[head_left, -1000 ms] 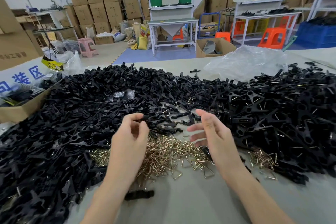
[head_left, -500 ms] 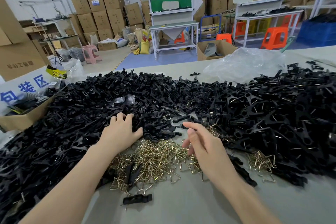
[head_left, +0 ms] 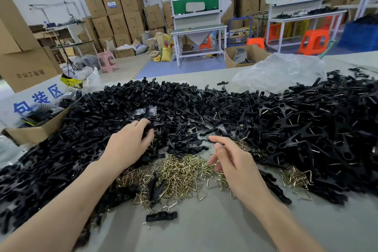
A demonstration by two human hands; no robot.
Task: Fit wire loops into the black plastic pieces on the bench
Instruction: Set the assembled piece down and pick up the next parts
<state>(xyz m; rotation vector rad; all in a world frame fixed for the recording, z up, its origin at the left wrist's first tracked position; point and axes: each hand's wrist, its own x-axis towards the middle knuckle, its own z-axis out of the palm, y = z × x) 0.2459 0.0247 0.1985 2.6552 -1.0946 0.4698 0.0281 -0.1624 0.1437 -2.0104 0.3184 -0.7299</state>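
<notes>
1. Progress: roughly mid-batch by my read, nowhere near done. Nothing is being fitted at this instant; both hands are going for stock.
2. Left hand is reaching into the heap of black plastic pieces on the left side of the worktop. Its fingers are curling round a piece or two at the heap's near edge.
3. Right hand is hovering over the far edge of the wire loops. Its fingers are hanging loosely spread, index pointing forward, thumb just beside it, pinching nothing I can see.
4. Wire loops are lying in a loose brass-coloured pile between the two forearms, touching the black heap behind. A smaller clump is sitting off to the right.
5. Right-hand heap is showing wire glinting in many of its pieces, so I'm reading it as finished stock. I can't verify each one.
6. Left heap is showing almost no wire and is looking about as big as the right one, so I'm estimating about half is remaining.
7. One stray piece is lying alone on the worktop nearest the camera. I can't tell if a loop is in it.
8. Next step, as I'm judging it: right hand pinching a single loop, then mating it with the piece in the left.
</notes>
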